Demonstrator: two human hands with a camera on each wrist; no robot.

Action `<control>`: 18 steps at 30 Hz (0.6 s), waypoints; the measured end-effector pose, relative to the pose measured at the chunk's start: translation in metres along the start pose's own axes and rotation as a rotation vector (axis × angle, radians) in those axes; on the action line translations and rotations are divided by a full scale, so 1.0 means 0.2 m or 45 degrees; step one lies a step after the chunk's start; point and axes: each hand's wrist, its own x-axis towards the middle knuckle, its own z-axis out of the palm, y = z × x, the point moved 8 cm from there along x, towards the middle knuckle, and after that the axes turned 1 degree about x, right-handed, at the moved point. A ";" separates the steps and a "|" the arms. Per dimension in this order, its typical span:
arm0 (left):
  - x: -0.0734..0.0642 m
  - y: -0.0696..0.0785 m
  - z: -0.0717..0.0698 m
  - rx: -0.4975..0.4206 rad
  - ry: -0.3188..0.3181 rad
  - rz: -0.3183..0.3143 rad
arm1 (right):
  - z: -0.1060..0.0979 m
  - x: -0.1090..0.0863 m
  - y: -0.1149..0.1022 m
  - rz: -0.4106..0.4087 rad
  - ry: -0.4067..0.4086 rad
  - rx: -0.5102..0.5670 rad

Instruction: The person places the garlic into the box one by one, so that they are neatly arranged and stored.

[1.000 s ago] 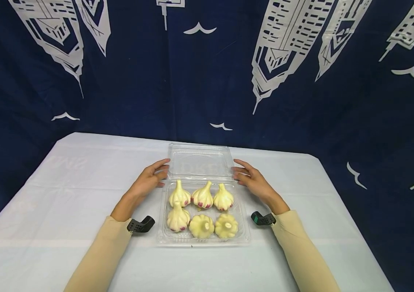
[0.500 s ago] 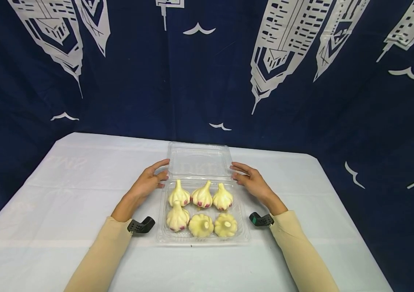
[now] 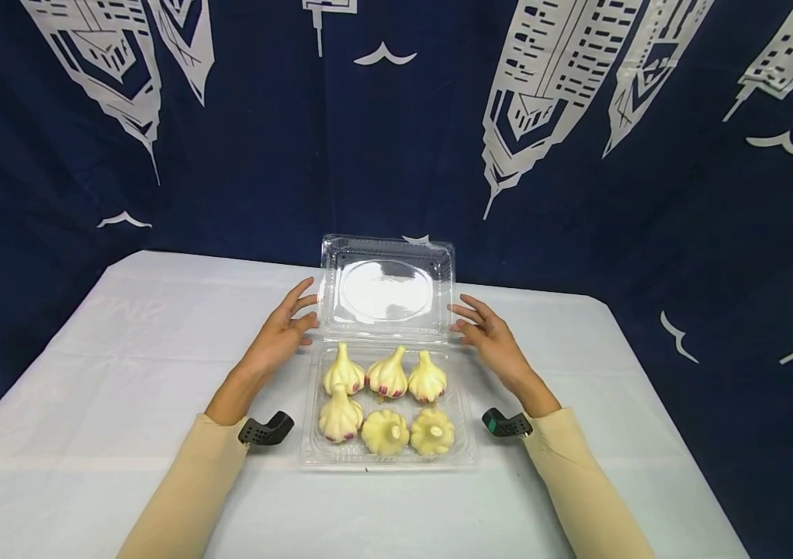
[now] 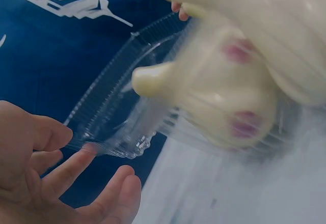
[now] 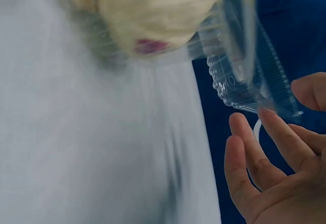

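A clear plastic clamshell box lies on the table, its tray (image 3: 466, 446) bearing several garlic bulbs (image 3: 387, 376) with pale skins and purple patches. Its hinged lid (image 3: 386, 289) is tilted up at the back. At the lid's left edge is my left hand (image 3: 274, 334), its fingers spread and fairly straight; in the left wrist view a fingertip (image 4: 89, 148) touches the lid's corner. My right hand (image 3: 497, 349) mirrors this on the other side. In the right wrist view its fingers (image 5: 282, 137) are extended against the lid's rim, the thumb apart from it.
A white cloth covers the table (image 3: 124, 373). Behind its back edge hangs a dark blue curtain (image 3: 396, 140) with white building and bird prints. Black wrist devices (image 3: 267, 429) are on both forearms.
The lid, lying back nearly flat earlier, has swung upward between both hands. Both hands have risen slightly with it. The tray and garlic bulbs stay in place.
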 end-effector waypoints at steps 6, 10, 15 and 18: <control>-0.04 0.08 -0.01 0.021 0.004 0.034 | -0.03 -0.05 -0.06 -0.017 0.031 0.011; -0.08 0.14 -0.03 0.054 0.035 0.043 | -0.04 -0.11 -0.11 -0.054 0.032 0.001; -0.14 0.22 -0.05 0.146 0.062 0.055 | -0.06 -0.20 -0.19 -0.128 0.012 -0.016; -0.18 0.26 -0.05 0.145 0.033 0.101 | -0.07 -0.28 -0.22 -0.154 0.012 -0.003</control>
